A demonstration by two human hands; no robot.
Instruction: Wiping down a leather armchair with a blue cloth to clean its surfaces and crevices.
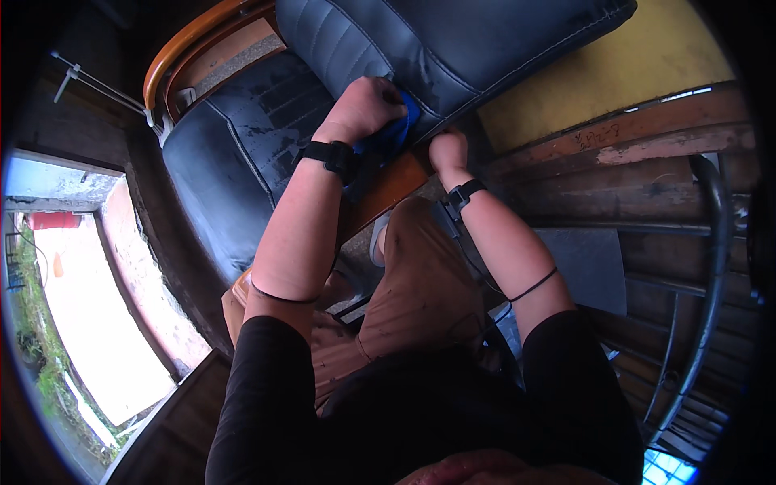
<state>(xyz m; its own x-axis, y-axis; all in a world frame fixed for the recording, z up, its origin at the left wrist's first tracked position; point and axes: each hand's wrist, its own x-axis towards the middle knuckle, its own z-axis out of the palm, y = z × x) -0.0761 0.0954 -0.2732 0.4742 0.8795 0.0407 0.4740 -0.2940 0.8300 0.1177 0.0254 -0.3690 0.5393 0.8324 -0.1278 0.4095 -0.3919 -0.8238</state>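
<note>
A black padded chair in a leather-like cover stands before me, with its seat (267,121) at left and its stitched backrest (453,48) tilted across the top. My left hand (370,107) is closed on a blue cloth (402,129) against the lower part of the backrest, where the cover looks creased. Part of the cloth hangs below the hand beside a brown wooden piece (394,187). At the backrest's lower edge, my right hand (449,151) touches or reaches behind the chair; its fingers are hidden. Wet-looking patches mark the seat.
An orange-brown wooden armrest (190,36) curves at upper left. On the right are a bent metal tube frame (711,218), a grey panel (586,267) and a wooden beam (638,133) below a yellow board (598,77). A bright opening (97,299) lies at left. My knees are under the chair's edge.
</note>
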